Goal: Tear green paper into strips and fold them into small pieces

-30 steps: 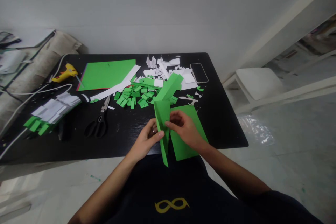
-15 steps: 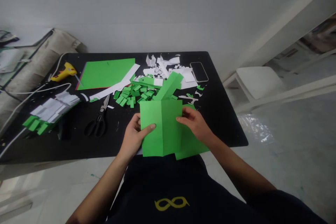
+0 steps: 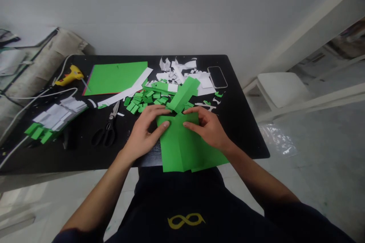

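A creased green paper sheet [image 3: 178,148] lies flat at the near edge of the black table [image 3: 242,121], on top of another green sheet [image 3: 212,159]. My left hand [image 3: 145,131] rests on its upper left corner, fingers stretched out over the top edge and thumb on the paper. My right hand [image 3: 207,127] presses its upper right part, fingers flat and pointing left. Both hands lie on the paper rather than gripping it.
Behind the hands are a pile of small green pieces [image 3: 148,100], a long green strip [image 3: 184,93], white scraps [image 3: 179,72] and a phone [image 3: 217,77]. Scissors [image 3: 107,131], a large green sheet [image 3: 115,78], a yellow glue gun [image 3: 68,76] and stacked strips [image 3: 54,117] are on the left.
The sheet was held folded upright, then opened out in the air, and now lies flat on the table. Both hands have moved forward onto its top edge.
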`<state>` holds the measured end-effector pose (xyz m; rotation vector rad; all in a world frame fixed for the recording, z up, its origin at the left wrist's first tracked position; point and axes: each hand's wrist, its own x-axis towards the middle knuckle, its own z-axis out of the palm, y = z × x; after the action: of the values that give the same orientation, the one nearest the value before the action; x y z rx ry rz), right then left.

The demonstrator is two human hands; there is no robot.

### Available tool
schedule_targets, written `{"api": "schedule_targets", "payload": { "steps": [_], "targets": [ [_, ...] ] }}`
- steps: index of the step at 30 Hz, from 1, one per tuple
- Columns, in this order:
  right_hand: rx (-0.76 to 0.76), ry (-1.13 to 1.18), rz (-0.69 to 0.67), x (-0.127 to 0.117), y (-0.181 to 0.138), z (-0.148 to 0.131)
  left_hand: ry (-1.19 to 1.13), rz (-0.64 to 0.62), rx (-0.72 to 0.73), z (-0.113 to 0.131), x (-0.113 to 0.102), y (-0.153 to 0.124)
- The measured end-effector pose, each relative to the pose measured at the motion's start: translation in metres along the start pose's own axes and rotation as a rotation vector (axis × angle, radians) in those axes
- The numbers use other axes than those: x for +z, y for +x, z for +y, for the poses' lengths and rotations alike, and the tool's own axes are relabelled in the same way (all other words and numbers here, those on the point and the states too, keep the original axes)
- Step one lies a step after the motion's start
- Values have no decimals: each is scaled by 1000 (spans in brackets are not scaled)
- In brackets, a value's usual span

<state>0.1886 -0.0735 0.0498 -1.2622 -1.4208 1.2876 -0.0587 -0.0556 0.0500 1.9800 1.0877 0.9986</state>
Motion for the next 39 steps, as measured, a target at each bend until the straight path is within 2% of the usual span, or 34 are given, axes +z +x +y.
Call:
{"api": "schedule_targets", "payload": {
  "steps": [4, 8, 11, 15, 33, 39],
  "targets": [
    [-67, -112, 32, 0, 1, 0, 51, -82, 74, 8, -4, 11],
    [-182, -183, 44, -1, 5, -3, 30, -134, 3, 8, 1, 13],
    [-228, -226, -8, -3, 9, -9, 5, -180, -35, 9, 2, 15],
    [-228, -241, -86, -5, 14, -17, 1, -208, -10, 12, 2, 19],
    [-254, -226, -107, -6, 17, -23, -46, -192, -28, 17, 5, 25],
    [-243, -226, -63, -3, 16, -25, -63, -139, -24, 18, 9, 24]
  ]
}}
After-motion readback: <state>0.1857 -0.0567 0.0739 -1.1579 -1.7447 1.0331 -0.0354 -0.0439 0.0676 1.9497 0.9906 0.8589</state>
